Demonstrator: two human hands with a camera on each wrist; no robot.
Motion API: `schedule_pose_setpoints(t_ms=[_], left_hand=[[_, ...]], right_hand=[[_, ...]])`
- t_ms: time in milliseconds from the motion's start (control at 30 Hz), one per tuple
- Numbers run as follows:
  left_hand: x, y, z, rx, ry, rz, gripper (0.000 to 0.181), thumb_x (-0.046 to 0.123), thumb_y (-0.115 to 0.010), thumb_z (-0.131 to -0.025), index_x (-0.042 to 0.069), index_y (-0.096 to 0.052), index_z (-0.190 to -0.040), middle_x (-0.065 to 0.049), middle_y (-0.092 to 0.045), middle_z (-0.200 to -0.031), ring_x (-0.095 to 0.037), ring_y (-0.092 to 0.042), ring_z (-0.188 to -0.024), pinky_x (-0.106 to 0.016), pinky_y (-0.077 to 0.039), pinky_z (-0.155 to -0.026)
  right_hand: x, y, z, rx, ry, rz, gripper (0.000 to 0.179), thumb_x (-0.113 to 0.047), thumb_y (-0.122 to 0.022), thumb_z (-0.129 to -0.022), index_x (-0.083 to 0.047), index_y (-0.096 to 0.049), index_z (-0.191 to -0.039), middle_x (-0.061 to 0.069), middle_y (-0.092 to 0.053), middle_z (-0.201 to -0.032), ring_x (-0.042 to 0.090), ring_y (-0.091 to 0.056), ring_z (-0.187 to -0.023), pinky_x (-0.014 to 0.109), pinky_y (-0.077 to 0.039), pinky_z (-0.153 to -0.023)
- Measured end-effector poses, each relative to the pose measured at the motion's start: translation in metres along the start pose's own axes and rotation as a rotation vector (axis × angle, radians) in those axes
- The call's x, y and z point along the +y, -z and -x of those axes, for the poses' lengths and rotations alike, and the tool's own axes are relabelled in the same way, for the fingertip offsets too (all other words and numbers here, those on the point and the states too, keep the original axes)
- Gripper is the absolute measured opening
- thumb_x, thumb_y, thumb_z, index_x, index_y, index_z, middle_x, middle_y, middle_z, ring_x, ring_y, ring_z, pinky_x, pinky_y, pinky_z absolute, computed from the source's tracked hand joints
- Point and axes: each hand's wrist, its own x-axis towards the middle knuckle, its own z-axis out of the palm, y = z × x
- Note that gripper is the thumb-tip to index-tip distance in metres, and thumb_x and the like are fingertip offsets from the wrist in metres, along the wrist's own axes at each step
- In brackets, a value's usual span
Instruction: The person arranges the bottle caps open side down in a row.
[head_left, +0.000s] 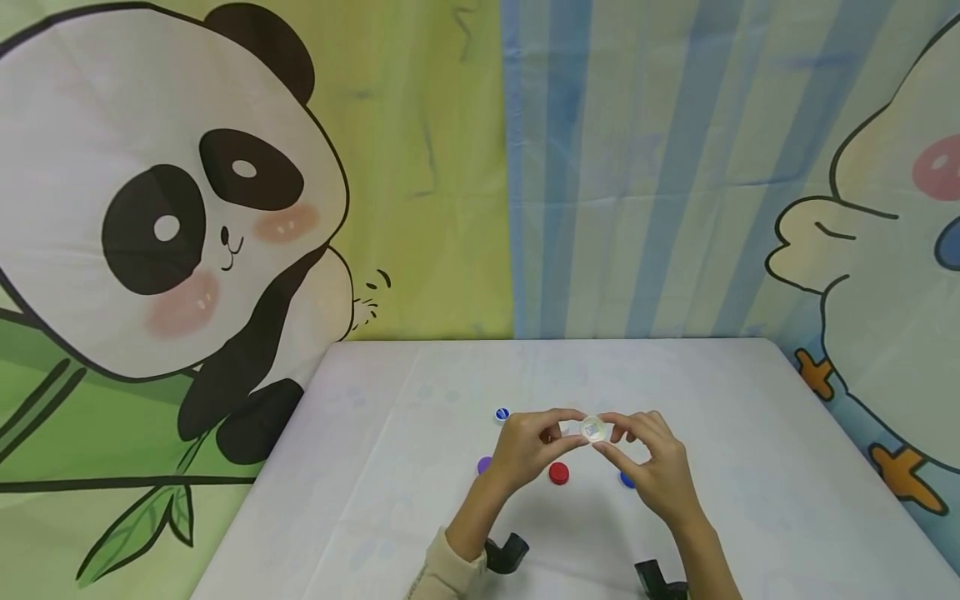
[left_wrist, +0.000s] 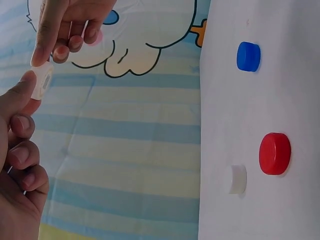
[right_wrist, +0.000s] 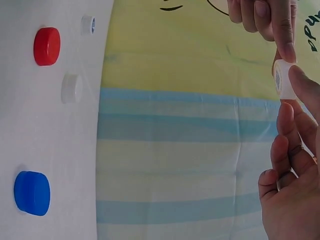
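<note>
A small white bottle cap (head_left: 593, 429) with a printed pattern on its face is held up above the table by both hands. My left hand (head_left: 527, 448) pinches its left side between thumb and index finger. The right hand (head_left: 663, 468) pinches the opposite side in the same way. In the left wrist view the cap (left_wrist: 43, 81) is seen nearly edge-on. Below the hands lie a red cap (head_left: 558, 473) and a blue cap (head_left: 627, 480), partly covered by the right hand. Another white cap (left_wrist: 238, 179) stands near the red one.
A purple cap (head_left: 485, 464) shows partly behind the left wrist. Farther back lies a blue-and-white cap (head_left: 502, 414). All rest on the white table (head_left: 405, 467). Printed curtains (head_left: 427, 167) hang behind it. Black wrist mounts (head_left: 508, 553) sit by both forearms.
</note>
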Motion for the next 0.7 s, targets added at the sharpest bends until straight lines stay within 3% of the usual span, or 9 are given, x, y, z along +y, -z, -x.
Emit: schedule_pose_setpoints(t_ms=[167, 267, 333, 500, 600, 700], left_hand=[[-0.0032, 0.0002, 0.002, -0.007, 0.024, 0.053, 0.025, 0.03, -0.065, -0.081, 0.015, -0.066, -0.102, 0.01, -0.048, -0.053, 0.007, -0.033, -0.046, -0.007, -0.031, -0.043], [-0.0031, 0.0011, 0.0021, -0.03, 0.089, 0.129, 0.027, 0.031, -0.066, -0.08, 0.015, -0.066, -0.102, 0.009, -0.049, -0.054, 0.006, -0.036, -0.046, -0.009, -0.033, -0.042], [-0.0024, 0.0017, 0.0014, -0.057, 0.165, 0.186, 0.028, 0.032, -0.066, -0.08, 0.015, -0.066, -0.102, 0.008, -0.05, -0.055, 0.004, -0.038, -0.047, -0.011, -0.034, -0.041], [0.0003, 0.0044, 0.0003, -0.141, 0.465, 0.397, 0.027, 0.035, -0.067, -0.079, 0.019, -0.067, -0.101, 0.004, -0.05, -0.056, -0.004, -0.04, -0.047, -0.019, -0.032, -0.039], [0.0017, 0.0059, -0.0004, -0.166, 0.612, 0.482, 0.024, 0.036, -0.067, -0.078, 0.021, -0.069, -0.096, 0.002, -0.049, -0.056, -0.007, -0.039, -0.048, -0.021, -0.03, -0.04], [0.0022, 0.0067, -0.0012, -0.185, 0.704, 0.512, 0.022, 0.038, -0.067, -0.078, 0.021, -0.071, -0.091, 0.001, -0.049, -0.058, -0.009, -0.04, -0.051, -0.021, -0.03, -0.042]], right_hand=[[0.0006, -0.0008, -0.0003, -0.02, -0.006, -0.001, 0.036, -0.018, -0.078, -0.068, -0.02, -0.065, -0.102, -0.008, -0.054, -0.078, 0.01, -0.043, -0.078, 0.016, -0.034, -0.063], [0.0022, -0.0019, -0.001, -0.012, 0.026, -0.006, 0.037, -0.015, -0.079, -0.067, -0.019, -0.066, -0.101, -0.007, -0.055, -0.077, 0.01, -0.043, -0.078, 0.016, -0.034, -0.064], [0.0039, -0.003, -0.0021, 0.011, 0.074, -0.012, 0.039, -0.012, -0.08, -0.064, -0.017, -0.066, -0.1, -0.007, -0.055, -0.076, 0.009, -0.043, -0.077, 0.015, -0.034, -0.064], [0.0067, -0.0061, -0.0038, 0.047, 0.161, -0.028, 0.042, -0.007, -0.081, -0.06, -0.014, -0.067, -0.1, -0.008, -0.054, -0.075, 0.008, -0.042, -0.077, 0.015, -0.035, -0.066], [0.0068, -0.0072, -0.0033, 0.036, 0.151, -0.024, 0.043, -0.008, -0.081, -0.06, -0.015, -0.067, -0.1, -0.011, -0.054, -0.075, 0.009, -0.042, -0.077, 0.015, -0.034, -0.066], [0.0059, -0.0077, -0.0023, 0.008, 0.113, -0.013, 0.042, -0.01, -0.081, -0.061, -0.017, -0.067, -0.101, -0.011, -0.054, -0.075, 0.009, -0.042, -0.078, 0.015, -0.034, -0.066]])
